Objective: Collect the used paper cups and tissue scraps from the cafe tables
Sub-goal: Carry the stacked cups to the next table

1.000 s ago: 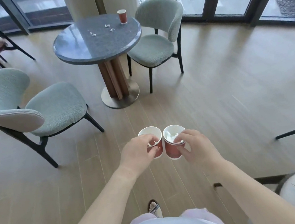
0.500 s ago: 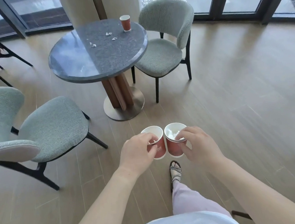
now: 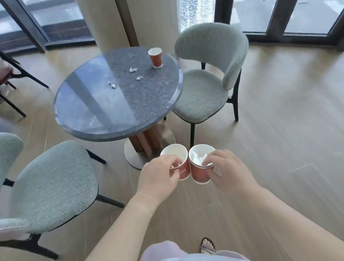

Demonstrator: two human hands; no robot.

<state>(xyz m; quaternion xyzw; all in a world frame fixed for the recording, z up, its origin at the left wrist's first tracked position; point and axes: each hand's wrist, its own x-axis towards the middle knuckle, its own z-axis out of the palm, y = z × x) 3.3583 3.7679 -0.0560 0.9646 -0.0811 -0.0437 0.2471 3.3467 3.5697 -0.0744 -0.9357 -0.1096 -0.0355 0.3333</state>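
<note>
Grips one red paper cup in the left hand, fingers curled over its near rim and down its wall. Grips a second red cup in the right hand, fingertips hooked over the rim, thumb pressed on the wall below. Holds both upright above the wood floor, walls touching just between the two sets of fingertips. Carries crumpled white tissue inside the right-hand cup, just ahead of the fingertips; perhaps a small scrap inside the left-hand one too, though half hidden under the fingers. Faces a third cup standing upright well beyond the fingers, near the far edge of the round grey table, with three tissue scraps lying apart from it, off toward the left-hand side. Stands with a green chair beyond the right fingers and a second green chair out past the left wrist.
</note>
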